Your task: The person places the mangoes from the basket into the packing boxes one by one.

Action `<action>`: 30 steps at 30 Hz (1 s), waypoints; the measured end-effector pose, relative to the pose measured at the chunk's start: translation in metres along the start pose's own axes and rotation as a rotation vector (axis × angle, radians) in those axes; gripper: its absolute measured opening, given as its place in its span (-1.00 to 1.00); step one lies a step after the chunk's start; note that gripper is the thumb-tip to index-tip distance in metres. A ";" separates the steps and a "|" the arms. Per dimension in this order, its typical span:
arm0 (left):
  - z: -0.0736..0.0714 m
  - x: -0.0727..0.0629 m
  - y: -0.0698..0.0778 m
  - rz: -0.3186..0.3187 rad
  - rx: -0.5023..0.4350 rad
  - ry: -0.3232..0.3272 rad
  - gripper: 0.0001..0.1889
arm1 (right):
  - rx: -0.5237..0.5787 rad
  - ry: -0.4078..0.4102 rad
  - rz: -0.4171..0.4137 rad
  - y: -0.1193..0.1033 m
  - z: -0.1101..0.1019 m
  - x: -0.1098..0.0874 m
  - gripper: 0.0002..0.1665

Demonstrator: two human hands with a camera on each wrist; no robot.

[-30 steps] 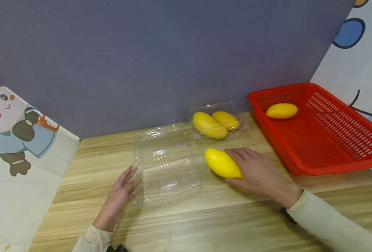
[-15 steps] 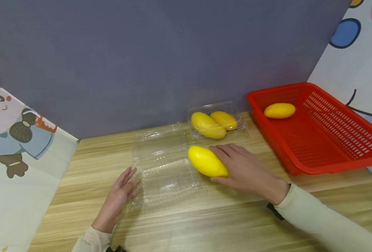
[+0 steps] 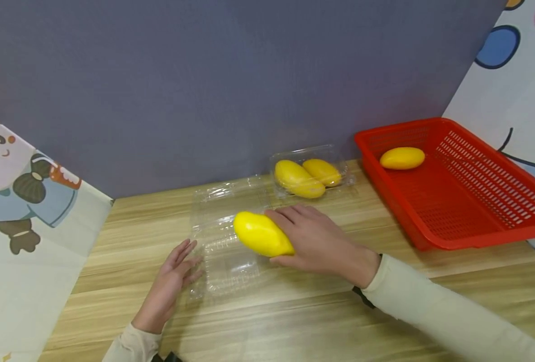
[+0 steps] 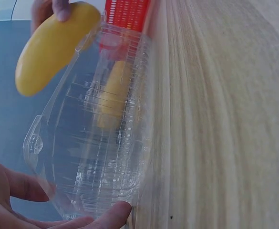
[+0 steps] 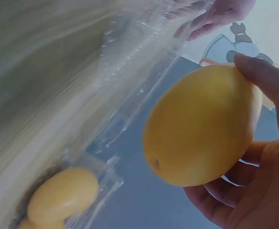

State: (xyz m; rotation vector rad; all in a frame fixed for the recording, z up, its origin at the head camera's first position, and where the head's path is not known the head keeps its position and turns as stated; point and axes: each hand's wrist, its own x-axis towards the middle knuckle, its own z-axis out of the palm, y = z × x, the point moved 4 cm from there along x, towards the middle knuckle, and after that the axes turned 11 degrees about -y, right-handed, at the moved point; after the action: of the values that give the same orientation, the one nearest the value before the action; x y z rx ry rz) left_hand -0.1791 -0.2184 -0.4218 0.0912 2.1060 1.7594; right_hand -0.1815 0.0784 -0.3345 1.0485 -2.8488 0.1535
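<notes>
A yellow mango [image 3: 262, 234] is gripped in my right hand [image 3: 319, 244], thumb on one side and fingers on the other. It hangs over the right part of an open clear plastic clamshell box [image 3: 231, 274], and the right wrist view shows the mango [image 5: 201, 126] whole. My left hand [image 3: 170, 279] rests at the left edge of that box, its fingers fairly straight. In the left wrist view those fingers [image 4: 113, 214] touch the box's near end. Behind, a second clamshell box [image 3: 310, 151] holds two mangoes [image 3: 294, 177].
A red plastic basket [image 3: 457, 221] stands on the right with one mango [image 3: 402, 158] inside. The wooden tabletop [image 3: 267, 327] ends at a grey back wall [image 3: 204, 90]. Cartoon-printed panels [image 3: 32, 201] close off both sides.
My right hand has carried the mango leftward, from the table right of the open box to over it. The left hand has stayed at the box's left edge.
</notes>
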 end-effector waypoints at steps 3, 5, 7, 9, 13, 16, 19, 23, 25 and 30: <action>-0.001 0.000 0.000 -0.002 -0.009 0.007 -0.35 | -0.003 -0.004 -0.013 -0.008 -0.002 0.010 0.06; -0.001 0.000 0.000 -0.003 -0.009 0.011 -0.35 | -0.003 -0.018 -0.013 -0.012 -0.002 0.016 0.05; -0.001 0.000 0.000 -0.003 -0.014 0.014 -0.35 | -0.007 -0.037 -0.009 -0.016 -0.001 0.023 0.05; -0.001 0.001 0.000 -0.005 -0.014 0.014 -0.35 | -0.010 -0.057 -0.007 -0.019 0.001 0.028 0.05; -0.002 0.000 0.000 -0.007 -0.019 0.018 -0.35 | -0.011 -0.096 -0.005 -0.024 0.007 0.037 0.04; -0.002 0.000 0.001 -0.005 -0.025 0.018 -0.36 | -0.011 -0.122 0.008 -0.026 0.011 0.041 0.05; -0.002 0.000 0.002 -0.008 -0.029 0.020 -0.36 | -0.010 -0.141 0.019 -0.028 0.015 0.045 0.05; -0.002 0.000 0.002 -0.016 -0.030 0.022 -0.36 | -0.014 -0.183 0.016 -0.032 0.023 0.050 0.04; -0.001 0.000 0.002 -0.019 -0.032 0.022 -0.36 | -0.020 -0.212 0.017 -0.034 0.027 0.053 0.04; 0.001 -0.001 0.002 -0.018 -0.033 0.027 -0.37 | -0.027 -0.261 0.037 -0.037 0.033 0.055 0.03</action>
State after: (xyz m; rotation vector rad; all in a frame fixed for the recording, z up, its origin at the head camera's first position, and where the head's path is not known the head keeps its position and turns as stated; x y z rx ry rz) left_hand -0.1784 -0.2170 -0.4193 0.0393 2.0892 1.7936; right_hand -0.2017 0.0110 -0.3576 1.0842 -3.0921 -0.0222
